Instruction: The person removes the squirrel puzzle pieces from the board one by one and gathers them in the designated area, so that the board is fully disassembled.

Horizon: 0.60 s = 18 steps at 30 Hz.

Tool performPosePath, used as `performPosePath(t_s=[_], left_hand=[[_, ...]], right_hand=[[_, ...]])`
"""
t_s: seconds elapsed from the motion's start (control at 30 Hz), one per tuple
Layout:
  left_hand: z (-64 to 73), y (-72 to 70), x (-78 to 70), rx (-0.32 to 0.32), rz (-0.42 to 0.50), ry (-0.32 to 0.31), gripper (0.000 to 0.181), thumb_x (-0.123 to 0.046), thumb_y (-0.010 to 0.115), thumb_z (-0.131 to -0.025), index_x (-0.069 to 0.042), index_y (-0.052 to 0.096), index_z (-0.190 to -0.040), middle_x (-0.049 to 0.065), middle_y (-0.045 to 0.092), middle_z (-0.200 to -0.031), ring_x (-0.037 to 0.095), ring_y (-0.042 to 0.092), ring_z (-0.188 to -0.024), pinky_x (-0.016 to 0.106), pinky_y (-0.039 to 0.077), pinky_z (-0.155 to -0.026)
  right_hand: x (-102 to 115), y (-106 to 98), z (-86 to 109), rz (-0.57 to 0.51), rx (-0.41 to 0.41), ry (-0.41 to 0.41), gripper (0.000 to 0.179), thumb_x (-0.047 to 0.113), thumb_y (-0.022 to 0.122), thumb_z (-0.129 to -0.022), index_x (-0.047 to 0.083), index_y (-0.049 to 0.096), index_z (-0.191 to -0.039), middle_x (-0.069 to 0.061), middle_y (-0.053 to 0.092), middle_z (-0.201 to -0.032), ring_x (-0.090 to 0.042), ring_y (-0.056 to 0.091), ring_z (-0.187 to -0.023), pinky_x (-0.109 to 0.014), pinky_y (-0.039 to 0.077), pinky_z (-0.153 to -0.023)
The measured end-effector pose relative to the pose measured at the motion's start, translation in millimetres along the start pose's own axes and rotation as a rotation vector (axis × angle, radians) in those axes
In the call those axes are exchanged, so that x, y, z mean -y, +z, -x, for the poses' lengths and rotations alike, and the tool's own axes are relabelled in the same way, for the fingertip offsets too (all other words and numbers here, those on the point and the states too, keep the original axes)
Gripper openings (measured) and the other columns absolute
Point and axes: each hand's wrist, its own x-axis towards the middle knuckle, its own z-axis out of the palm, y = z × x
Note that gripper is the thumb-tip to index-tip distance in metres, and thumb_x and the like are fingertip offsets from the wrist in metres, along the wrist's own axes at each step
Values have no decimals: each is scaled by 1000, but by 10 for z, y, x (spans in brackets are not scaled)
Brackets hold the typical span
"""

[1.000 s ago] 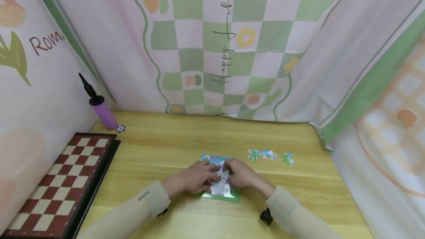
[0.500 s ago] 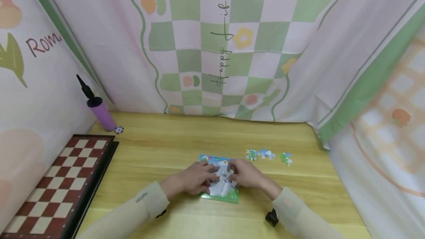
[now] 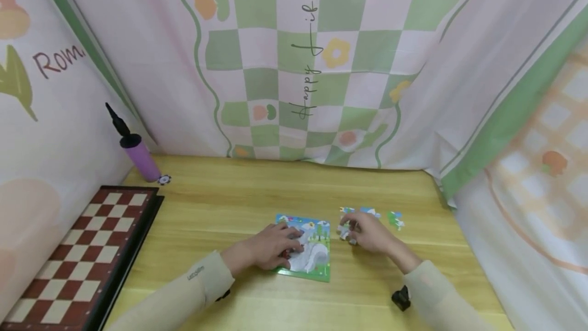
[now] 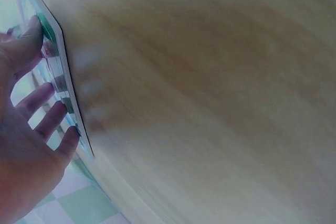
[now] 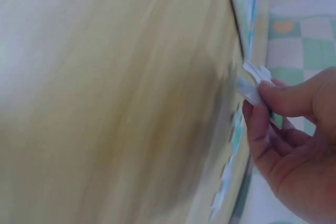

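Note:
A picture jigsaw puzzle in a flat tray lies on the table, showing a grey-white figure, green ground and blue sky. My left hand rests on its left part with fingers spread, hiding some of the picture. In the left wrist view, the thumb and fingertips lie along the puzzle's edge. Right of the puzzle, my right hand pinches whitish jigsaw pieces between thumb and fingers; how many cannot be told. Loose jigsaw pieces lie just beyond and beside that hand, some partly hidden by it.
A red-and-cream checkered game board lies along the table's left side. Behind it stand a purple hand pump with a black nozzle and a small poker chip. Printed curtains hang behind the wooden table.
My right hand has lifted jigsaw pieces off the puzzle and carried them right, near the loose pieces. The puzzle's right part is now uncovered. My left hand has stayed in place.

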Motion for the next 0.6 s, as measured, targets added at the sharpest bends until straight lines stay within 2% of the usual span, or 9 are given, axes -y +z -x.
performPosePath(t_s=[0.2,0.43,0.6], left_hand=[[-10,16,7,0,3,4,45,-45,68,-98,-35,60,-142,-3,44,-163,24,45,-142,48,46,-115],[-12,29,8,5,13,4,45,-44,67,-99,-35,60,-142,-3,43,-164,24,45,-143,49,46,-116],[-13,26,16,4,12,5,45,-44,68,-99,-34,60,-142,-3,43,-164,24,45,-143,49,46,-116]], right_hand=[[-134,15,76,53,50,-32,30,-5,70,-88,9,76,-113,1,70,-94,-7,57,-84,-23,50,-72],[-124,72,49,149,7,-65,33,-4,71,-88,7,77,-118,-3,74,-104,-13,61,-90,-28,53,-76],[-99,94,32,204,-22,-87,34,-5,70,-86,6,77,-118,-3,71,-97,-12,58,-84,-26,49,-71]])
